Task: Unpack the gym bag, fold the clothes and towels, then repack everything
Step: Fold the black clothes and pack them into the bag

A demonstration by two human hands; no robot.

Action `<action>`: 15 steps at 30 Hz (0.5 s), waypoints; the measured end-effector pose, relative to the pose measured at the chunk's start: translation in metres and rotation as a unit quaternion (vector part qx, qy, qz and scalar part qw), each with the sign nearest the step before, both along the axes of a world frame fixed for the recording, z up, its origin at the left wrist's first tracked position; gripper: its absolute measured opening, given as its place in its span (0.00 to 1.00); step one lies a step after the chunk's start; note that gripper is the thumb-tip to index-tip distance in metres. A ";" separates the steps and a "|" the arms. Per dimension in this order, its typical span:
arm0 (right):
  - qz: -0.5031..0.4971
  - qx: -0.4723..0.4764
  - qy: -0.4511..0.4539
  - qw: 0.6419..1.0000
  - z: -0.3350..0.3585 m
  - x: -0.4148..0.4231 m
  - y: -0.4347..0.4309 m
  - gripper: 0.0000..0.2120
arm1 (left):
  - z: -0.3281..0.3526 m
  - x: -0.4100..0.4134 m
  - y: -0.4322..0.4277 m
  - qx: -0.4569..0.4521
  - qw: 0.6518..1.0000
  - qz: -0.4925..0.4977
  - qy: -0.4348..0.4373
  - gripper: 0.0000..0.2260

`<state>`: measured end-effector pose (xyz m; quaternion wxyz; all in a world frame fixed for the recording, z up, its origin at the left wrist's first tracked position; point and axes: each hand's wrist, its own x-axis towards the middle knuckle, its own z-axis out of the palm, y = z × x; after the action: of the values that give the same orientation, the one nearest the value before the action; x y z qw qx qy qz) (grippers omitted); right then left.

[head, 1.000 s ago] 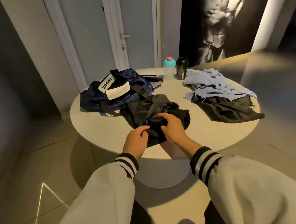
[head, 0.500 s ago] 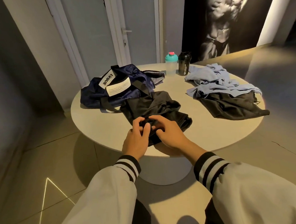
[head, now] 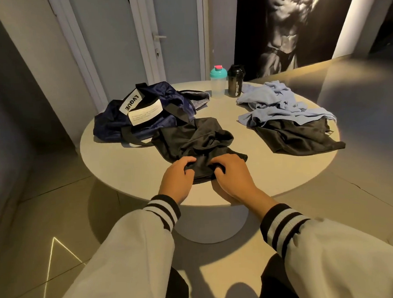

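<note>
A crumpled black garment [head: 197, 142] lies in the middle of the round white table [head: 128, 170]. My left hand [head: 177, 176] and my right hand [head: 232, 176] both pinch its near edge, side by side, close to the table's front rim. Behind it on the left slumps the navy gym bag [head: 148, 112] with white labels and black straps. On the right lies a pale blue cloth [head: 277, 103], partly on top of a second black garment [head: 297, 136].
Two shaker bottles stand at the table's far edge: a clear one with a teal lid [head: 218, 81] and a black one [head: 235, 80]. Behind the table are a closed door [head: 176, 36] and a dark wall poster [head: 291, 25]. Tiled floor surrounds the pedestal.
Both hands have shifted along the black garment's near edge and now grip it closer together; the cloth has been pulled slightly toward me and flattened. The other items have not moved.
</note>
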<state>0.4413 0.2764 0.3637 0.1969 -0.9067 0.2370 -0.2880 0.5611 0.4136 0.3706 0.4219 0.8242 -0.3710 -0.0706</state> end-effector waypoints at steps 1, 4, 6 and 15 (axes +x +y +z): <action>-0.009 -0.019 -0.006 1.000 0.001 -0.004 -0.005 0.14 | -0.001 0.001 0.000 -0.006 1.000 0.001 0.007 0.17; -0.052 -0.050 0.030 0.997 -0.002 -0.015 -0.021 0.17 | -0.007 0.000 0.001 -0.002 0.999 0.027 -0.024 0.13; -0.044 -0.016 0.055 0.997 -0.005 -0.016 -0.024 0.19 | -0.011 -0.006 0.001 0.034 0.994 0.063 -0.083 0.12; -0.006 -0.031 0.048 0.998 -0.006 -0.015 -0.013 0.16 | -0.013 -0.014 -0.004 0.129 0.953 -0.018 -0.275 0.16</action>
<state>0.4258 0.2630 0.3574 0.1555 -0.9236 0.2431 -0.2523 0.5474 0.4094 0.3574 0.1926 0.8522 -0.4751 0.1045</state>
